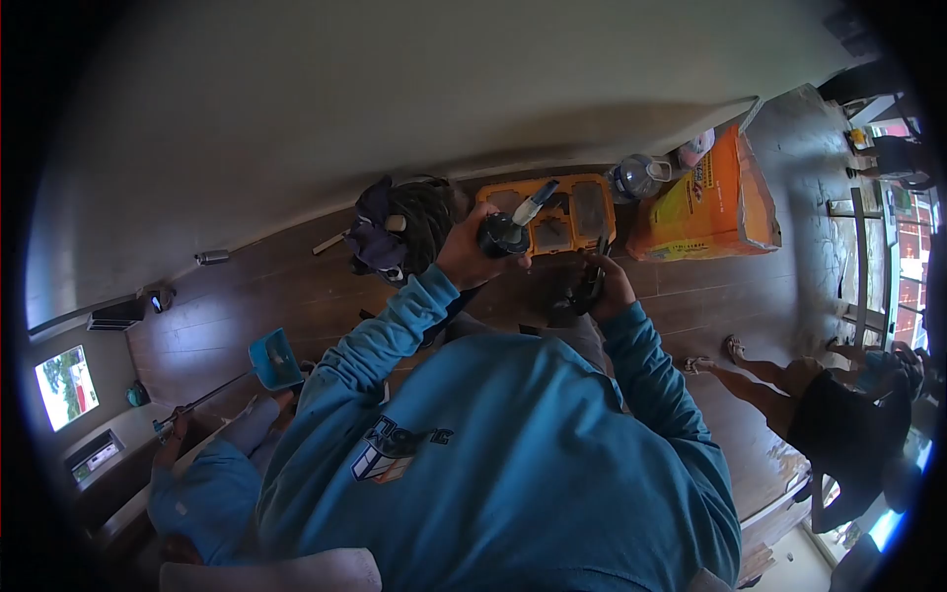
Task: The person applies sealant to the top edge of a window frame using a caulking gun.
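Left hand (466,249), head view: closed round 1 dark rounded object (498,239), a pale-and-blue piece (531,205) projecting from it; grip presumably steadies both. Right hand (616,286): narrow grip on 1 dark item (593,284), identity unclear. Open case (589,205) just beyond, probably for reach.

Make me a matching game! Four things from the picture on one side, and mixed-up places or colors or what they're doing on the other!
1. Bag
2. Bottle
3. Case
4. Left hand

A. Between a dark coil and the bottle
B. Holding a dark, round thing
C. Orange and yellow, with writing on it
D. See-through, between the case and the bag

Right pairs: 1-C, 2-D, 3-A, 4-B
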{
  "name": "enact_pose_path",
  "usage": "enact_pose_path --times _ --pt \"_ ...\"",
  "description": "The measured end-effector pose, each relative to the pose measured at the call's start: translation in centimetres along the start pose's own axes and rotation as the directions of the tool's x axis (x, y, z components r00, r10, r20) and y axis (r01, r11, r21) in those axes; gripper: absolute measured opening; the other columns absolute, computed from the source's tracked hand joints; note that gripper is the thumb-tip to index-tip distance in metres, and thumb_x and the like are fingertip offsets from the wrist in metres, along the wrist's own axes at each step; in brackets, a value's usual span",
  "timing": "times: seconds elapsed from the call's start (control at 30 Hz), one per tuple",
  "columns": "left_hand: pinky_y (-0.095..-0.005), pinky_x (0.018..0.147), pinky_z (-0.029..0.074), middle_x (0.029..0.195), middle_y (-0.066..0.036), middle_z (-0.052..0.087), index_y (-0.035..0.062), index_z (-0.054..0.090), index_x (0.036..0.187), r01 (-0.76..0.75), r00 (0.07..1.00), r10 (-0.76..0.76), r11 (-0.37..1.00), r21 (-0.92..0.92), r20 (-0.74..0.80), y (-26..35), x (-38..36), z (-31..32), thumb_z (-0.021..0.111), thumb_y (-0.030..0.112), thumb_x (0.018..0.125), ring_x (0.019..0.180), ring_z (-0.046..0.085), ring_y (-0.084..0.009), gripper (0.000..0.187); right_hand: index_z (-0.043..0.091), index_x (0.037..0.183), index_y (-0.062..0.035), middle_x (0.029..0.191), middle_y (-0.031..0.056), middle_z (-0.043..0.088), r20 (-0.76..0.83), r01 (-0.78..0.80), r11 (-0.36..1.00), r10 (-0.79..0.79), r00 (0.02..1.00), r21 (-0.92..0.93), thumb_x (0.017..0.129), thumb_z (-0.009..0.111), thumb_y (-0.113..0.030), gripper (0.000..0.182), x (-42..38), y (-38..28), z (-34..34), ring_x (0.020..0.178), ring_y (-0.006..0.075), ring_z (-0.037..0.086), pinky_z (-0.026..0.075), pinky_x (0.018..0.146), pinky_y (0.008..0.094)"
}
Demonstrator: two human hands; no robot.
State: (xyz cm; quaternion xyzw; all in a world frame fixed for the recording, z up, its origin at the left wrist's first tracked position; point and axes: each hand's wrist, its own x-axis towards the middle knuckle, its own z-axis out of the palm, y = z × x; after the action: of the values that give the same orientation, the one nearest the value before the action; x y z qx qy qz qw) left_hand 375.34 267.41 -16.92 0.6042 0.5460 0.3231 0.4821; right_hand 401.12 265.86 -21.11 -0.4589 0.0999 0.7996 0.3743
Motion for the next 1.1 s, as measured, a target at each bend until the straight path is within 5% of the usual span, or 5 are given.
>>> enact_pose_path --times 0.23,0.37,0.67,1.03,1.1 --pt "-0.0326 0.075 0.048 0.083 -0.008 0.063 0.0048 0.056 0.093 -0.044 0.999 0.043 0.982 0.186 0.011 2.4 11.3 12.4 0.079 0.05 0.068 0.079 0.062 -0.0186 0.057 0.051 0.098 -0.005 0.078 0.0048 0.055 -0.065 0.096 0.986 -0.087 0.994 0.139 0.087 0.054 -0.013 0.015 -0.3 -16.7 -8.8 0.063 0.0151 0.054 0.05 0.059 0.0299" --pt "-0.0342 0.072 0.05 0.08 -0.012 0.062 0.0029 0.054 0.094 0.159 0.978 -0.176 0.976 0.152 0.107 4.7 16.4 19.2 0.074 0.066 0.062 0.081 0.065 -0.0237 0.074 0.048 0.099 -0.004 0.077 0.0065 0.057 -0.043 0.262 0.964 -0.26 0.965 0.045 0.086 0.054 -0.013 0.017 -3.5 -22.7 -12.5 0.065 0.0167 0.055 0.049 0.061 0.0289" --pt "-0.0348 0.083 0.046 0.091 -0.009 0.061 0.0073 0.057 0.096 0.169 0.973 -0.21 0.931 0.324 0.098 7.5 26.6 35.6 0.075 0.059 0.067 0.088 0.061 -0.0229 0.062 0.047 0.102 0.0001 0.082 0.0094 0.057 -0.161 0.217 0.971 -0.199 0.967 0.098 0.087 0.052 -0.012 0.02 -5.0 -39.3 -20.7 0.071 0.0193 0.058 0.053 0.067 0.033" --pt "-0.037 0.085 0.046 0.092 -0.016 0.066 0.0002 0.064 0.102 0.182 0.924 -0.27 0.932 0.312 0.27 16.4 36.3 44.7 0.07 0.065 0.068 0.095 0.063 -0.0268 0.073 0.049 0.1 -0.0015 0.081 0.0078 0.057 -0.142 0.181 0.983 -0.181 0.973 -0.013 0.085 0.053 -0.016 0.021 -5.1 -52.6 -29.3 0.068 0.0187 0.057 0.051 0.059 0.032" --pt "-0.038 0.087 0.048 0.101 -0.022 0.065 0.0038 0.061 0.115 0.085 0.937 -0.21 0.912 0.401 0.279 17.8 37.1 46.2 0.061 0.079 0.062 0.098 0.063 -0.034 0.092 0.049 0.101 -0.0021 0.082 0.0076 0.057 -0.128 0.162 0.986 -0.165 0.978 -0.029 0.086 0.052 -0.015 0.02 -4.4 -53.1 -30.3 0.068 0.018 0.056 0.051 0.059 0.0317"
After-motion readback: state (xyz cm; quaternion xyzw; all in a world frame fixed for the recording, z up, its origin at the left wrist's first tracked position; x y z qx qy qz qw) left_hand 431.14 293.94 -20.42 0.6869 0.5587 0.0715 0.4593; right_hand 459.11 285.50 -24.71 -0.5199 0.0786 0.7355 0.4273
